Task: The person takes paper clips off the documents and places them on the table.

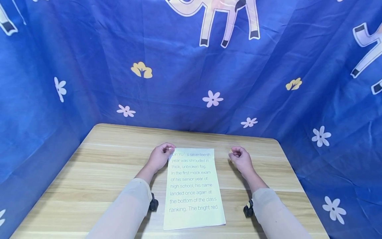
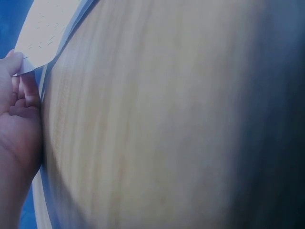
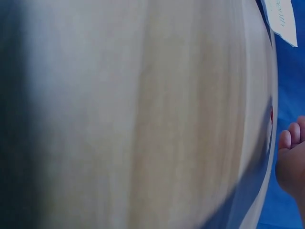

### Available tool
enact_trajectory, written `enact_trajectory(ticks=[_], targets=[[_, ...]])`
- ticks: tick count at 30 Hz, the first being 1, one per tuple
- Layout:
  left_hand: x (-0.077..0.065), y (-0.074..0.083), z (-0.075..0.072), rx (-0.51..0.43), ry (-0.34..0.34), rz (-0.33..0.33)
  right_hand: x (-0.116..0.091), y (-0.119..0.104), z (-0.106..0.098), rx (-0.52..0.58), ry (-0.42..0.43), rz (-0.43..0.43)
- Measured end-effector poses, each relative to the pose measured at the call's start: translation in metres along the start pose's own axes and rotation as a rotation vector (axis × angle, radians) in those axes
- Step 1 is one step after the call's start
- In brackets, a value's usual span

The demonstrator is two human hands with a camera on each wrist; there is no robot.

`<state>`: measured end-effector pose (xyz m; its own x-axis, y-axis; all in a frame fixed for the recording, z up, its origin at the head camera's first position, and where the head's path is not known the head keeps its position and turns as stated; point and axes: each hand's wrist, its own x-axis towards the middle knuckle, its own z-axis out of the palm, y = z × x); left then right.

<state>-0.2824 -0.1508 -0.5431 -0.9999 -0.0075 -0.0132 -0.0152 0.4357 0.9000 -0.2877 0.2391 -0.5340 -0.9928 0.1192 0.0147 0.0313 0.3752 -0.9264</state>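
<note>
A printed sheet of paper point(image 1: 194, 186) lies lengthwise on the wooden table, its lines of large text facing me. My left hand point(image 1: 161, 156) pinches its far left corner. In the left wrist view, that hand point(image 2: 19, 109) has the thumb on top of the paper point(image 2: 45, 31) and fingers beneath. To the right, apart from the sheet, my right hand point(image 1: 242, 161) holds a small, thin orange-yellow thing point(image 1: 230, 151) between thumb and fingertips; its kind is too small to tell. The right wrist view shows only curled fingers of that hand point(image 3: 293, 157) and a red speck point(image 3: 271, 115) beside the table edge.
The light wood table point(image 1: 113, 166) has rounded far corners. A blue cloth point(image 1: 179, 79) with flowers and animal figures hangs behind it and along both sides. Black camera mounts sit at the left wrist point(image 1: 153, 203) and right wrist point(image 1: 248, 209).
</note>
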Motion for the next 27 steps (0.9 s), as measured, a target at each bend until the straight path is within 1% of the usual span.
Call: enact_trajectory(ticks=[9, 13, 21, 27], targets=[[-0.001, 0.001, 0.0, -0.001, 0.004, -0.005, 0.0, 0.007, 0.001, -0.049, -0.04, 0.018], [-0.001, 0.001, 0.0, -0.008, 0.005, -0.004, 0.0, 0.009, 0.001, -0.09, -0.055, 0.003], [0.0, 0.001, 0.001, 0.003, 0.005, -0.003, 0.0, 0.012, 0.001, -0.208, -0.088, -0.045], [0.0, 0.001, 0.0, 0.007, 0.004, -0.003, -0.001, 0.014, -0.001, -0.239, -0.109, -0.068]])
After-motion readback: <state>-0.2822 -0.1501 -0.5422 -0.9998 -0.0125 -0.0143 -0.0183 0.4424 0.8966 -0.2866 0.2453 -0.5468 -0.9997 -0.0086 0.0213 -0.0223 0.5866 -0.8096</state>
